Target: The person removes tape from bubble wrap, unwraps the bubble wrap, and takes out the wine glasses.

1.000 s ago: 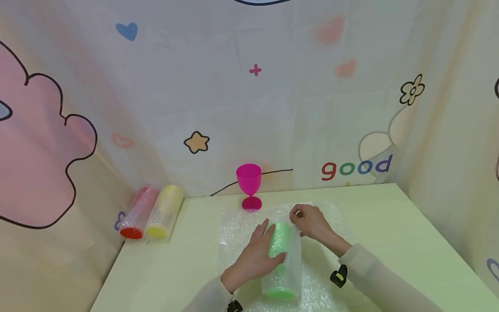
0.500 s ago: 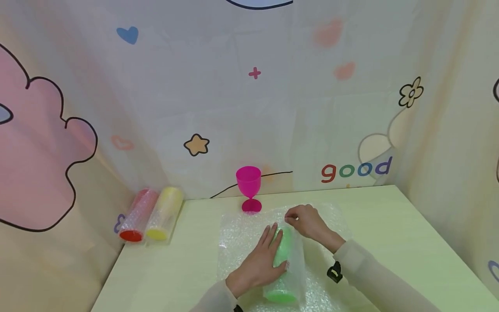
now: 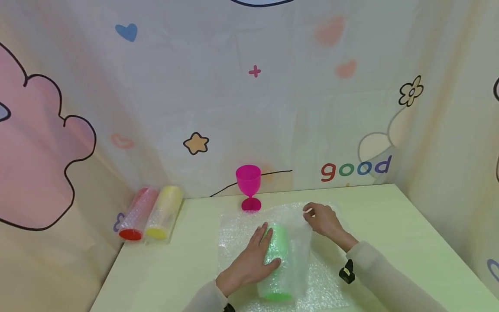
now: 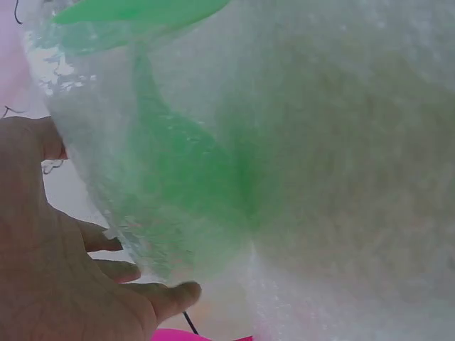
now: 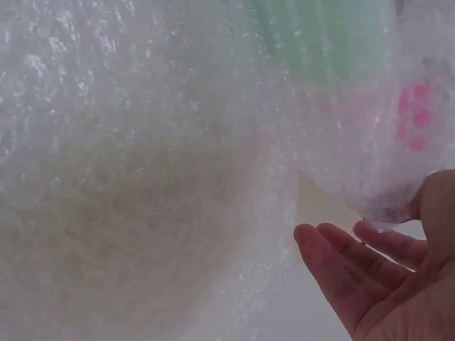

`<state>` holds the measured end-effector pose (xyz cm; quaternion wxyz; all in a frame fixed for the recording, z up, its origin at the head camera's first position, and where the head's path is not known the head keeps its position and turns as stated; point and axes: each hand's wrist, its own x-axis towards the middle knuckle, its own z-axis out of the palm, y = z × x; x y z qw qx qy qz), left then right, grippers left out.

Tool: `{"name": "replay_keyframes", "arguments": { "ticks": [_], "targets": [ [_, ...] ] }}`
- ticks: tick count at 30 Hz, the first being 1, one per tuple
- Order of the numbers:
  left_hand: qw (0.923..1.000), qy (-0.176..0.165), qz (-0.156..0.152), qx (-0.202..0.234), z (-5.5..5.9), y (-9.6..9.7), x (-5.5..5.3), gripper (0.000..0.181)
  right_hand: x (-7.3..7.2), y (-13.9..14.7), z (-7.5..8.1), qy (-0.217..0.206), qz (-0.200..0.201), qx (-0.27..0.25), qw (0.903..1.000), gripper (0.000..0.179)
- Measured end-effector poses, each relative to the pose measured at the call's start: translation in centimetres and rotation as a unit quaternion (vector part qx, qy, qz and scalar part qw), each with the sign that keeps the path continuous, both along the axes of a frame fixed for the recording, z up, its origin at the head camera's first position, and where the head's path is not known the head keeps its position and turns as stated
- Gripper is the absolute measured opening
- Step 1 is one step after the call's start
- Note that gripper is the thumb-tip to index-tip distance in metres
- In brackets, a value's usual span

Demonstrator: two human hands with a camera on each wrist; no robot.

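Observation:
A green goblet point(image 3: 278, 245) lies on its side inside a layer of bubble wrap point(image 3: 235, 234), part of which spreads flat beneath it on the table. My left hand point(image 3: 249, 264) rests along the goblet's left side, fingers spread and thumb across the wrap. In the left wrist view, the goblet's foot, stem and bowl point(image 4: 185, 156) show through the film. At the upper right, my right hand point(image 3: 324, 222) pinches a loose edge of the wrap; in the right wrist view its thumb and a finger hold the film's corner point(image 5: 391, 209) while other fingers extend.
A bright pink goblet point(image 3: 248, 180) stands upright behind the wrap. Two wrapped bundles, one red point(image 3: 138, 212) and one yellow point(image 3: 165, 212), lie side by side at the table's left edge. A printed curtain point(image 3: 218, 99) hangs behind the table point(image 3: 390, 242).
The right hand first went slightly left, then right, drawing the wrap's edge away from the goblet. The left hand and wrapped goblet shifted slightly down-right, then back left.

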<state>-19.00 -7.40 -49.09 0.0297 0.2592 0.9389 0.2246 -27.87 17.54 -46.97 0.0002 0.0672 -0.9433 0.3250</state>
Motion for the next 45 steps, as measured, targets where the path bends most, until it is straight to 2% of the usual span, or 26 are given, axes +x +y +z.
{"name": "replay_keyframes", "arguments": {
  "ticks": [3,6,8,10,15,19,24,27,29,31,33,35,38,40,42,45],
  "targets": [
    [0.9987,0.044,-0.011,-0.023,0.5,0.3,-0.1,0.078,0.0,-0.4,0.4,0.023,0.024,0.007,0.9994,0.028],
    [0.9938,0.092,-0.040,-0.047,0.9,1.1,-0.3,0.072,-0.2,-0.9,0.9,0.034,0.050,-0.002,0.9982,0.028],
    [0.9909,0.103,-0.058,-0.063,0.8,1.6,-0.3,0.070,-0.3,-1.2,1.0,0.034,0.063,-0.011,0.9974,0.024],
    [0.9893,0.103,-0.067,-0.080,0.6,1.9,-0.3,0.069,-0.3,-1.3,1.1,0.028,0.070,-0.016,0.9970,0.019],
    [0.9876,0.100,-0.053,-0.110,0.0,1.5,-0.3,0.070,-0.5,-0.5,0.7,0.012,0.055,-0.020,0.9982,0.012],
    [0.9889,0.100,-0.047,-0.099,0.0,0.4,-0.4,0.070,-0.9,0.7,0.0,-0.008,0.026,-0.004,0.9996,0.012],
    [0.9931,0.078,-0.045,-0.074,0.3,-0.8,-0.2,0.071,-0.8,1.9,-0.6,-0.031,0.007,0.018,0.9993,0.019],
    [0.9944,0.074,-0.042,-0.063,0.5,-1.0,0.0,0.072,-0.1,2.2,-0.1,0.000,0.010,0.043,0.9990,0.028],
    [0.9949,0.076,-0.042,-0.052,0.8,-1.0,0.1,0.072,0.7,2.2,0.5,0.052,0.017,0.064,0.9965,0.033],
    [0.9949,0.081,-0.045,-0.041,1.0,-0.7,0.2,0.072,1.8,2.1,1.2,0.111,0.033,0.083,0.9898,0.033],
    [0.9941,0.089,-0.052,-0.035,1.2,-0.4,0.3,0.071,3.0,1.8,2.0,0.156,0.072,0.099,0.9802,0.030],
    [0.9924,0.098,-0.061,-0.042,1.4,0.0,0.3,0.069,4.2,1.4,2.6,0.168,0.132,0.121,0.9694,0.028],
    [0.9908,0.100,-0.065,-0.064,1.4,0.3,0.4,0.069,5.6,1.1,3.0,0.120,0.227,0.160,0.9532,0.039],
    [0.9904,0.096,-0.061,-0.079,1.3,0.2,0.4,0.069,6.1,1.1,2.7,0.069,0.261,0.179,0.9460,0.056],
    [0.9904,0.093,-0.056,-0.085,1.1,-0.1,0.4,0.069,6.3,1.2,2.0,0.023,0.269,0.187,0.9446,0.074],
    [0.9901,0.098,-0.048,-0.089,0.7,-0.8,0.6,0.068,6.4,1.5,0.7,-0.022,0.263,0.179,0.9478,0.096]
  ]
}}
